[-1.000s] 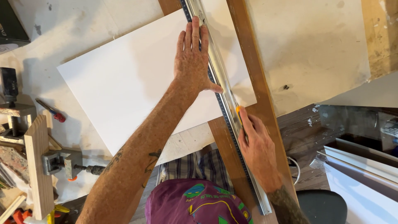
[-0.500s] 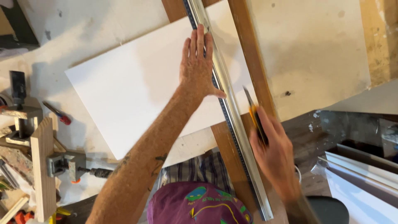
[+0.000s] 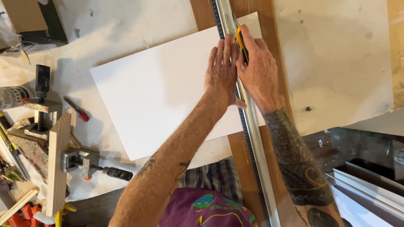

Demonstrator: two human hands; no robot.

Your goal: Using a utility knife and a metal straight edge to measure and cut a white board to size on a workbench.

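Note:
A white board (image 3: pixel 160 88) lies flat on the workbench, its right end over a brown wooden plank (image 3: pixel 248 164). A long metal straightedge (image 3: pixel 252 138) runs along the board's right side. My left hand (image 3: pixel 221 71) presses flat on the board and against the straightedge, fingers spread. My right hand (image 3: pixel 256 67) is just to its right, at the far end of the board, gripping a yellow and black utility knife (image 3: pixel 241 42) held against the straightedge.
Metal clamps (image 3: pixel 86 162) and a wooden strip (image 3: pixel 57 164) sit at the left edge. A small red-handled tool (image 3: pixel 78 110) lies near the board. A dark box (image 3: pixel 38 25) is at the top left. A spray can (image 3: pixel 10 96) rests at far left.
My right hand has moved with the knife from the near end of the straightedge up to the far end of the board. The left hand has stayed pressed down.

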